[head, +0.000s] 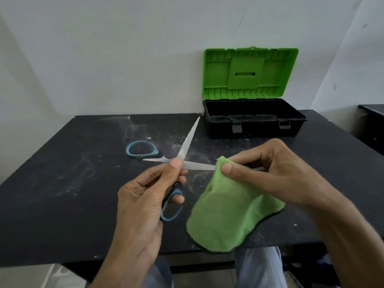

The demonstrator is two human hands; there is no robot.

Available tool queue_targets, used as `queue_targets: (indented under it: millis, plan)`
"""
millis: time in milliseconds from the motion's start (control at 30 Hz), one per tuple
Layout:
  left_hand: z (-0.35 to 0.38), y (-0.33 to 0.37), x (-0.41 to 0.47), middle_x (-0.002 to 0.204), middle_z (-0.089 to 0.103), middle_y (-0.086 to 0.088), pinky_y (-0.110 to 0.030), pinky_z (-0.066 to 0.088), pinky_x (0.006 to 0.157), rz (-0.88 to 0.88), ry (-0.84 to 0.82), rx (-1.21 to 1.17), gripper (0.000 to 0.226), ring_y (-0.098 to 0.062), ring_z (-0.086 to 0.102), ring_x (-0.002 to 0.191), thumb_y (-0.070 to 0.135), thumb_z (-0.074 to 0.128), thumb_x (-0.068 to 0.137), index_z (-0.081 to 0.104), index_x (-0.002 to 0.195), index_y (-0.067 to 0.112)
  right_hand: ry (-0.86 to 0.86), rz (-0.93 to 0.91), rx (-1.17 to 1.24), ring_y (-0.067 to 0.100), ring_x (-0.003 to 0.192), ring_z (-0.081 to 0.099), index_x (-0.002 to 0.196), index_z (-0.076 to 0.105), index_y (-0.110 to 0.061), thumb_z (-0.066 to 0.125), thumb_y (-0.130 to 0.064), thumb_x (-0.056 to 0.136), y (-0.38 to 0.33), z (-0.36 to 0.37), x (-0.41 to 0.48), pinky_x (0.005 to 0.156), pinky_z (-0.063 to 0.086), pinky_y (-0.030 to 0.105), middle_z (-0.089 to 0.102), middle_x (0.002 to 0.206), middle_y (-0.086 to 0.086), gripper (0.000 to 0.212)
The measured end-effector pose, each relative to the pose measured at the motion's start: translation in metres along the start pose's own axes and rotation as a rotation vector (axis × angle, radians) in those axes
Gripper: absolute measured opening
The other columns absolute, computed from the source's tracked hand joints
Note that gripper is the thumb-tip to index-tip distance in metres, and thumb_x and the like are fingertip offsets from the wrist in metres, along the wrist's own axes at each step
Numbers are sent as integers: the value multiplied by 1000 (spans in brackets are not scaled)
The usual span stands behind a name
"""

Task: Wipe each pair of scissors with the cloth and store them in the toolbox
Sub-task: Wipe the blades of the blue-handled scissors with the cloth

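1 pair of scissors, blades spread wide over the counter; left hand fingers curled round the lower handle, thumb at the pivot. 1 green cloth, pinched onto one blade by the right hand. 1 toolbox at the back right of the counter, lid up

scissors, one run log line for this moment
step: wiping | left hand: holds scissors open by a handle | right hand: pinches green cloth on one blade | toolbox: lid open
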State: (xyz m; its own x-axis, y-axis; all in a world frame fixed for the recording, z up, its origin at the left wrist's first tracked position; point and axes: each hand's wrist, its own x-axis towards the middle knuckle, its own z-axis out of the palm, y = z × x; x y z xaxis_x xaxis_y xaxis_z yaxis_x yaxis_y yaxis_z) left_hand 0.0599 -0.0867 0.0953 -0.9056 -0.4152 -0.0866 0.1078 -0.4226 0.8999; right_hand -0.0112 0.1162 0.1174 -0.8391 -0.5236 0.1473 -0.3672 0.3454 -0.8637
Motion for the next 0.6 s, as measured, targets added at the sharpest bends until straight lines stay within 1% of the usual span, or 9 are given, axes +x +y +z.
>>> queue_targets:
  millis: [100,167,200,233,333,400,467,533,600]
  plan:
    - [-2,-1,0,72,74,-10,-15,48,42,12,-14,47,11,-7,64,57,18,75,72,79,71,8,17,-27,-59,13,82,82,99,87,-26,73,-36,91,0,-6,0,75,67,39,84,89,-8,19]
    - [4,-6,-2,69,73,-11,-15,47,42,13,-38,76,11,-9,61,52,18,76,72,79,69,8,76,-76,-115,3,80,79,101,87,-30,74,-36,93,0,4,1,69,61,27,83,88,-14,16]
    - [7,-9,-4,66,71,-11,-15,47,42,8,-50,78,12,-10,58,48,19,76,72,79,70,8,89,-100,-135,-2,81,77,103,86,-31,74,-34,94,0,11,0,71,58,21,83,90,-17,15]
    - [9,-11,-5,65,70,-11,-15,46,42,5,-57,75,13,-10,55,45,20,76,72,79,70,8,83,-112,-145,-5,85,76,107,85,-33,73,-33,97,0,18,0,74,57,20,82,94,-19,16]
    - [8,-11,-4,64,68,-8,-16,47,44,3,-47,63,14,-11,51,43,24,77,71,79,72,11,41,-108,-147,-2,99,76,118,81,-34,70,-32,101,2,29,-2,86,63,35,81,105,-21,20]
    - [6,-11,-4,64,68,-8,-17,49,46,0,-63,58,14,-11,52,45,25,77,70,80,72,12,53,-81,-117,0,91,77,110,84,-32,73,-34,98,2,25,-2,80,63,33,83,98,-17,17]
    - [3,-10,-5,64,69,-8,-17,49,47,2,-81,58,13,-11,54,47,25,76,70,80,70,13,27,-1,-49,10,81,80,96,86,-29,75,-40,91,0,18,-1,72,63,34,83,87,-9,16]
    - [2,-10,-5,64,69,-9,-16,48,44,4,-91,53,12,-10,55,47,23,76,71,80,70,12,-28,62,27,23,80,81,91,86,-23,75,-41,89,-2,13,-1,73,64,41,84,85,0,22]
    - [2,-11,-5,65,70,-9,-16,48,45,-3,-93,49,11,-10,58,50,22,76,71,80,71,11,-44,82,88,28,81,81,92,86,-19,74,-38,90,-2,13,0,75,65,44,84,87,4,23]
